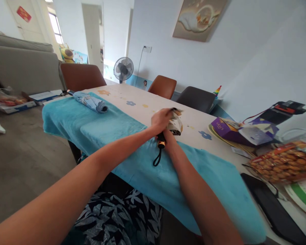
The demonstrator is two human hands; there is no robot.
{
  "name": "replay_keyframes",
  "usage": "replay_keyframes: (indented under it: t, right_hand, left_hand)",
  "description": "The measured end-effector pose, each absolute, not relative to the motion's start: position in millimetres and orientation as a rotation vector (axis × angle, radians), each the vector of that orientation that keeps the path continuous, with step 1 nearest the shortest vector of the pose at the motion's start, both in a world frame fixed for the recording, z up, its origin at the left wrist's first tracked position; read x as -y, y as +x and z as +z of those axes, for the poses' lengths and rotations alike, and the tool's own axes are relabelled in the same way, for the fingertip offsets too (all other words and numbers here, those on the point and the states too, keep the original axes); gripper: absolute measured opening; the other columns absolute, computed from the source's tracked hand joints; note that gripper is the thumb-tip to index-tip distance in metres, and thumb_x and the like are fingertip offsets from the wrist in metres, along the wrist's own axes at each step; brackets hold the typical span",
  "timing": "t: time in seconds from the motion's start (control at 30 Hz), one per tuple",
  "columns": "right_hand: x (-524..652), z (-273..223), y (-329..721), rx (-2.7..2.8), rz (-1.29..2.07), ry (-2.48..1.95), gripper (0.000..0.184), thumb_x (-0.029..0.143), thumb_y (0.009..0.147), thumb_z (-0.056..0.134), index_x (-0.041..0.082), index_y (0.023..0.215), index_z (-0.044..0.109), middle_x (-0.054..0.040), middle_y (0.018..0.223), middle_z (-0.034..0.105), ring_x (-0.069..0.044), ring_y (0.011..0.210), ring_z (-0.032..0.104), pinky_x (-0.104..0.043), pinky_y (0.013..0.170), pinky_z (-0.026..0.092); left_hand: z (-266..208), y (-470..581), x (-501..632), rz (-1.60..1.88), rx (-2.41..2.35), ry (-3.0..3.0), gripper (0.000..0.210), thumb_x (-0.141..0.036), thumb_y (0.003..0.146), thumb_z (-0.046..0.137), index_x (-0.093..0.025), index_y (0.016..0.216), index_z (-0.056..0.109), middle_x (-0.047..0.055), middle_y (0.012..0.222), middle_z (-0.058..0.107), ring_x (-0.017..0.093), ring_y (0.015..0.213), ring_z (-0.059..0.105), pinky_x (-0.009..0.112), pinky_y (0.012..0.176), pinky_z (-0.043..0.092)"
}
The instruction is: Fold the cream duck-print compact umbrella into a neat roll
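Observation:
A folded umbrella (175, 127) with a pale patterned canopy is held over the table in front of me. Its black handle ends in a gold-coloured band, and a black wrist strap (157, 159) dangles toward me. My left hand (161, 119) is closed on the canopy part, its fingers slightly blurred. Below it, my right hand (169, 139) is wrapped round the umbrella near the handle, its fingers partly hidden. Under both hands lies a turquoise towel (137, 149). On its far left part rests another folded umbrella (90, 102), light blue and rolled up.
The table (122, 93) has a pale cover with flower prints. At the right are a purple box (223, 130), a bag of brown round snacks (285, 163) and a black phone-like slab (272, 204). Chairs (163, 87) line the far side; a fan (123, 69) stands behind.

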State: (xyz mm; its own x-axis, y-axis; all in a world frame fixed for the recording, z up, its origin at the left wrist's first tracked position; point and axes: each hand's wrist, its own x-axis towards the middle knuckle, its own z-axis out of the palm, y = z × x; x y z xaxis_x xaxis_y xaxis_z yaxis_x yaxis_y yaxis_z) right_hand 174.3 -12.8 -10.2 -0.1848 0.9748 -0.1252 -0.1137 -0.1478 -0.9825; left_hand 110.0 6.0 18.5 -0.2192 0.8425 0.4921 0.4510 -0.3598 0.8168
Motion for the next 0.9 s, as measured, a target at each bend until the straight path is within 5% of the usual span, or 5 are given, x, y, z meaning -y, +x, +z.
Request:
replay_keyframes:
  t: [0.37, 0.7, 0.9]
  right_hand:
    - [28, 5, 174, 0.945, 1.713, -1.151, 0.013, 0.019, 0.082, 0.059, 0.015, 0.073, 0.052, 0.003, 0.05, 0.053, -0.007, 0.036, 0.046, -0.016, 0.028, 0.037]
    - [28, 12, 181, 0.886, 1.771, -1.087, 0.01, 0.018, 0.088, 0.053, 0.016, 0.079, 0.049, 0.0044, 0.054, 0.051, -0.006, 0.035, 0.043, -0.013, 0.027, 0.036]
    - [24, 17, 191, 0.879, 1.791, -0.983, 0.028, 0.045, 0.087, 0.056, 0.019, 0.08, 0.048, 0.0058, 0.053, 0.049, -0.004, 0.035, 0.04, -0.012, 0.028, 0.035]
  left_hand:
    - [-3, 65, -6, 1.865, -1.344, 0.68, 0.011, -0.024, 0.085, 0.045, -0.017, 0.08, 0.051, -0.002, 0.066, 0.052, 0.007, 0.047, 0.047, 0.021, 0.05, 0.041]
    - [-9, 63, -10, 1.815, -1.378, 0.531, 0.014, -0.016, 0.076, 0.047, -0.018, 0.088, 0.052, -0.004, 0.062, 0.047, 0.007, 0.044, 0.043, 0.021, 0.048, 0.038]
    - [-23, 61, -15, 1.641, -1.579, 0.867, 0.015, -0.015, 0.072, 0.05, -0.023, 0.08, 0.06, 0.001, 0.064, 0.055, 0.016, 0.062, 0.055, 0.028, 0.063, 0.043]
